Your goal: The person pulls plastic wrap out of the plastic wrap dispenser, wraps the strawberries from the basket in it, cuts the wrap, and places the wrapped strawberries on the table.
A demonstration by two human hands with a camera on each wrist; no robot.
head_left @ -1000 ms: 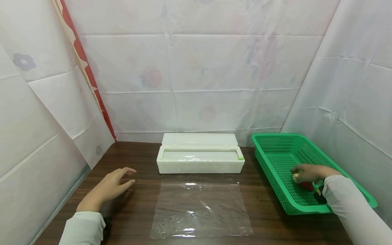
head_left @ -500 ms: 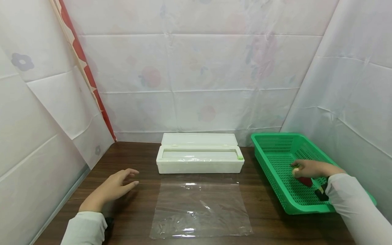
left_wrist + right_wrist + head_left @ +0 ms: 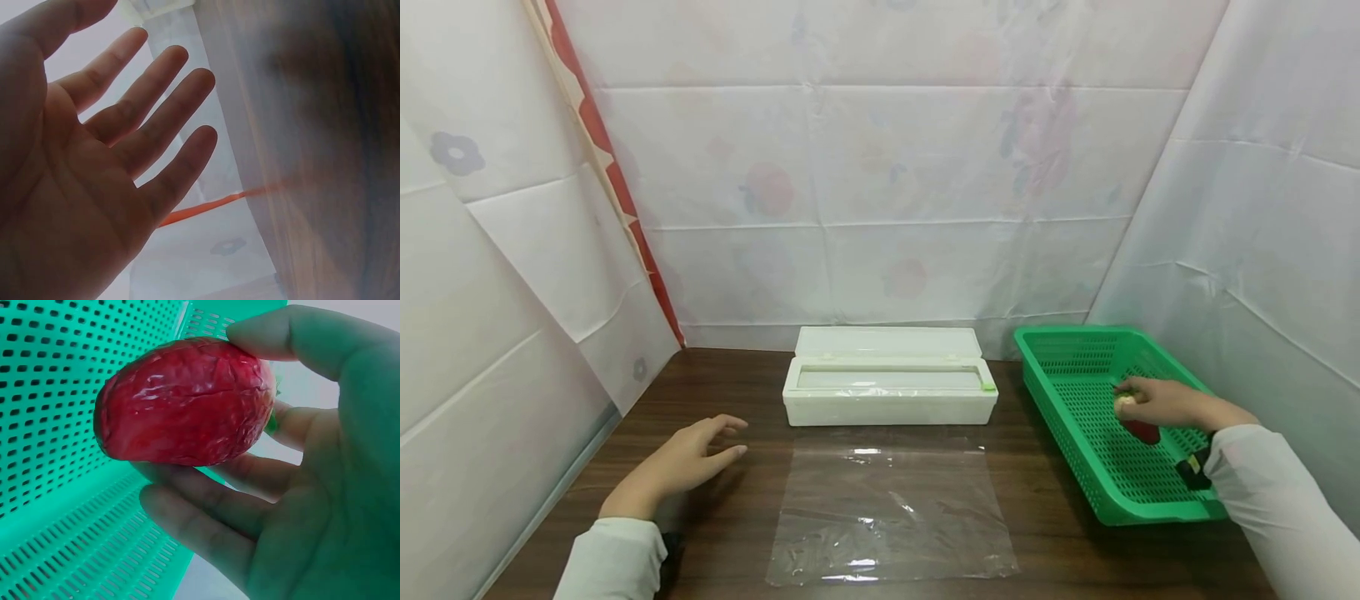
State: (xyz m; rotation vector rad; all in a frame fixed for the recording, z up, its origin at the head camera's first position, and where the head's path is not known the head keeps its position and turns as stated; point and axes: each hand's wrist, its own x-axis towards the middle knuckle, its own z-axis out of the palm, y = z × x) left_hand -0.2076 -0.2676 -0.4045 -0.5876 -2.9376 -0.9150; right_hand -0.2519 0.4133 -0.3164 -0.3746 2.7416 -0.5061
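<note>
My right hand (image 3: 1172, 403) pinches a wrinkled, glossy red fruit or vegetable (image 3: 187, 403) between thumb and fingers. In the head view this red piece (image 3: 1141, 431) shows a pale end with a bit of green, partly covered by the fingers. It is over the floor of a green perforated plastic basket (image 3: 1075, 454). Above the table on the left, my left hand (image 3: 681, 462) has relaxed, spread fingers around nothing; the left wrist view shows its bare palm (image 3: 81, 187). A clear plastic film sheet (image 3: 891, 512) lies between the hands.
Behind the film stands a white cling-film dispenser box (image 3: 891, 408), its lid (image 3: 887, 342) raised and a green slider (image 3: 988, 386) at its right end. The dark wooden table (image 3: 737, 550) meets patterned white sheeting (image 3: 880, 208) at the back and sides.
My right hand has risen a little with the red piece, away from the basket floor. My left hand has drifted slightly right. The film and dispenser stay put.
</note>
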